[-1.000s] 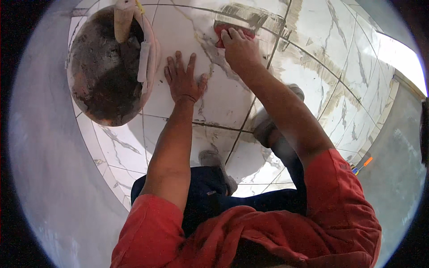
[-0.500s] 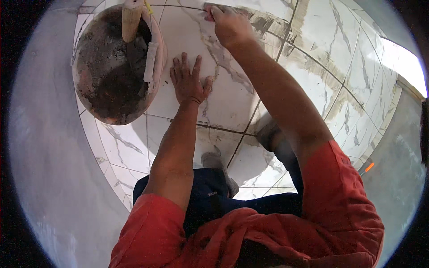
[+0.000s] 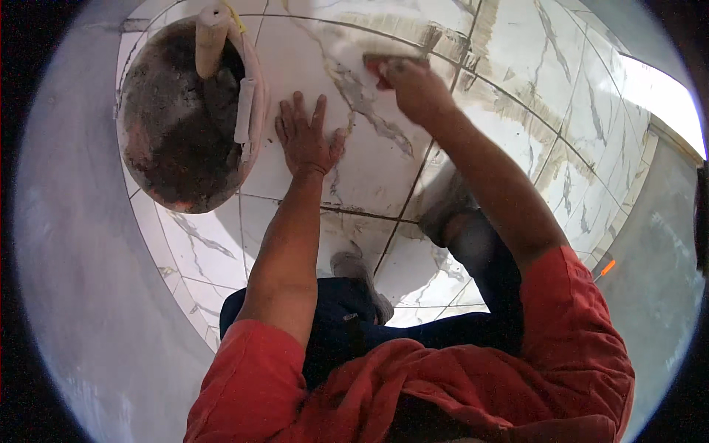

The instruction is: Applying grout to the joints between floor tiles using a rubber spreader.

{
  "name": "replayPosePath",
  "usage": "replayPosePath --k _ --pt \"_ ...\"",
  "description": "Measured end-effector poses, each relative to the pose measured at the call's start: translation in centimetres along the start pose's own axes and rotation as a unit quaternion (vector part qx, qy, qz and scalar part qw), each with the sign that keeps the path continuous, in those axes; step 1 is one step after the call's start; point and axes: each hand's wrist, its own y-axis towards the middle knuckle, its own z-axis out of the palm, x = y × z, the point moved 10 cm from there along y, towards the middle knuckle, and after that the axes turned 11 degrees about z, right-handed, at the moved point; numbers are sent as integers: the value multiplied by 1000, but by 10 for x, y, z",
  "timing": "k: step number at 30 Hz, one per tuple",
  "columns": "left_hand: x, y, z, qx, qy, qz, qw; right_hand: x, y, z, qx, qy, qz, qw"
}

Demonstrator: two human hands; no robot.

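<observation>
My left hand (image 3: 304,142) lies flat on a white, grey-veined floor tile (image 3: 373,173), fingers spread, bearing on it beside the bucket. Ahead and to the right, my right hand (image 3: 422,92) is closed around a flat reddish tool (image 3: 375,66), held low at the tile; motion blurs it and its exact kind cannot be made out. Left of my left hand stands a round bucket (image 3: 257,122) with dark grey mix (image 3: 173,122) inside. A pale wooden-looking handle (image 3: 212,46) sticks up from the mix, its lower end hidden.
Dark joints part the tiles, with dried grey smears (image 3: 517,103) at the far right. My shoes (image 3: 449,203) rest on the tiles close behind my hands. Grey walls (image 3: 70,221) rise on both sides. An orange-handled tool (image 3: 608,267) lies by the right wall.
My right hand has swept nearer and to the right with the reddish tool. My left hand stays flat on the same tile.
</observation>
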Motion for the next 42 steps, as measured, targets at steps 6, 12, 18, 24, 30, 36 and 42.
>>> replayPosePath --k 6,12,18,24,30,36,42 --pt "-10 14 -4 -39 -17 23 999 -86 54 -27 81 -142 137 977" --pt "1 -1 -3 -24 14 13 1000 -68 -20 0 31 25 15 999" --pt "-7 5 -1 -43 4 25 999 -107 25 -61 -48 -25 88 995" --pt "8 -4 -7 -43 12 20 999 -56 -61 -28 86 69 23 994" --pt "-10 10 -4 -52 -3 28 998 -156 -10 -48 -38 25 183 982" --pt "3 -1 -6 -42 18 23 999 -151 -50 3 122 -116 163 972" --pt "-7 9 -3 -54 -6 24 998 -175 8 -67 -36 -74 160 984"
